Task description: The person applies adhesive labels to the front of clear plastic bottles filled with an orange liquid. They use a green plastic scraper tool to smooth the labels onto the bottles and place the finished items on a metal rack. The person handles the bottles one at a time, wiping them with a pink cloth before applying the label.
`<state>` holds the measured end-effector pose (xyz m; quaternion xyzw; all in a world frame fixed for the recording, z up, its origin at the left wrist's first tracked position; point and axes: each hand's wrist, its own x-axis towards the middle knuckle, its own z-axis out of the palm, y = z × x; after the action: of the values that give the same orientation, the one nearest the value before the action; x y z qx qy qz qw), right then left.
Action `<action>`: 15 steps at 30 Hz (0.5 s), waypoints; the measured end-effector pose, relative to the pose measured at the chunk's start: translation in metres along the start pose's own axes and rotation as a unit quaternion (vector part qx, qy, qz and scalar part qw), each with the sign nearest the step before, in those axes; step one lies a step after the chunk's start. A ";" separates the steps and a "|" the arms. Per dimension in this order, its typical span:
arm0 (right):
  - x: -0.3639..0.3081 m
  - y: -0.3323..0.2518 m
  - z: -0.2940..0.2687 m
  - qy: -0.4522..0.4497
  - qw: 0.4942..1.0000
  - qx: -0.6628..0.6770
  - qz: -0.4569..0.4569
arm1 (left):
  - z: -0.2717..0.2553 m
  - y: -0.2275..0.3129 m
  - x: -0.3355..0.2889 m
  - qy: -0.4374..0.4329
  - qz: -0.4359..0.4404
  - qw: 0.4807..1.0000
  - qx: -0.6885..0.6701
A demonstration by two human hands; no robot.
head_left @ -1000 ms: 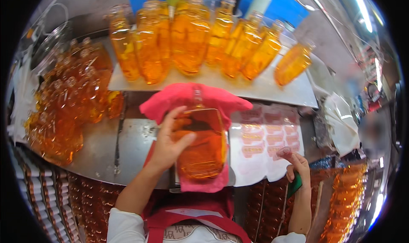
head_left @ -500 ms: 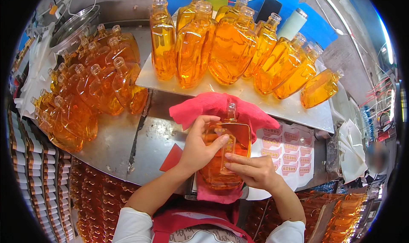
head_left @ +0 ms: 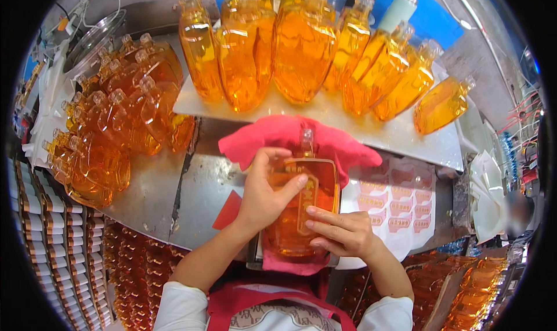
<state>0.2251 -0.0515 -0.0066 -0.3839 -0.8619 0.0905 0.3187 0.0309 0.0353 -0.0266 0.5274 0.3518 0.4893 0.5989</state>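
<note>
A metal worktable (head_left: pixel 148 197) fills the lower middle of my head view, with a pale raised board (head_left: pixel 371 131) running across its far side. On that board I see a row of amber bottles (head_left: pixel 246 55), and to my left a crowded cluster of bottles (head_left: pixel 119 122) on the table. The bottle (head_left: pixel 325 183) I am working at lies on a pink cloth (head_left: pixel 255 140), neck pointing away, with a gold-edged label (head_left: pixel 309 194) along its face. My left hand (head_left: pixel 264 189) is at the bottle's upper left: thumb on the label, apart from the bent fingers at the shoulder; whether they clamp, I cannot tell. My right hand (head_left: pixel 347 232) keeps its fingers together, tips on the label's lower part; its thumb is hidden. A label sheet (head_left: pixel 400 206) lies right of the cloth, a red card (head_left: pixel 228 210) left.
</note>
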 end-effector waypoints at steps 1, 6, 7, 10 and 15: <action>-0.004 -0.005 -0.001 -0.008 1.000 -0.002 0.001 | 0.000 0.002 0.000 0.000 -0.010 1.000 -0.003; -0.017 -0.018 -0.003 0.093 0.985 0.123 0.076 | -0.007 -0.002 -0.005 -0.013 0.023 0.998 0.052; -0.017 -0.021 -0.004 0.124 0.971 0.123 0.161 | -0.011 0.000 -0.009 -0.022 0.022 0.994 0.102; -0.012 -0.021 0.002 0.171 0.902 0.193 0.346 | -0.018 0.010 -0.029 -0.052 0.072 0.978 0.190; -0.001 -0.024 0.015 0.158 0.862 0.255 0.408 | -0.018 0.025 -0.042 -0.157 0.109 0.920 0.343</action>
<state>0.2016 -0.0671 -0.0093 -0.6158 -0.5132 0.3672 0.4718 -0.0024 -0.0003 -0.0100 0.8053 0.3399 0.3120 0.3722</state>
